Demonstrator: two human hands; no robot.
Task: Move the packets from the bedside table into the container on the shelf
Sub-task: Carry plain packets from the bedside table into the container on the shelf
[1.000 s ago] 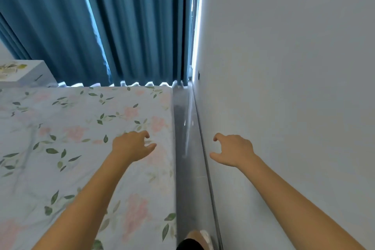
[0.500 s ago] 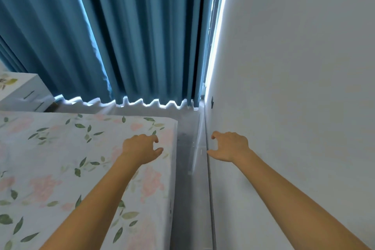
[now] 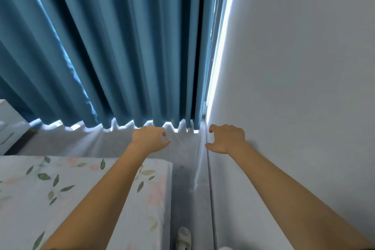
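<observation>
From the head camera, both arms reach out over the grey floor between the flowery bed and the white wall. The left hand and right hand are loosely curled and hold nothing. No packets show. A white bedside table peeks in at the left edge, by the blue curtain.

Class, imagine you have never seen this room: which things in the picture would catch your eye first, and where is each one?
The tall blue curtain fills the upper left, with a bright strip of daylight down its right edge beside the plain white wall. Two bare arms reach forward, the left hand and right hand both empty, fingers loosely curled. A floral bedsheet lies at lower left.
</observation>
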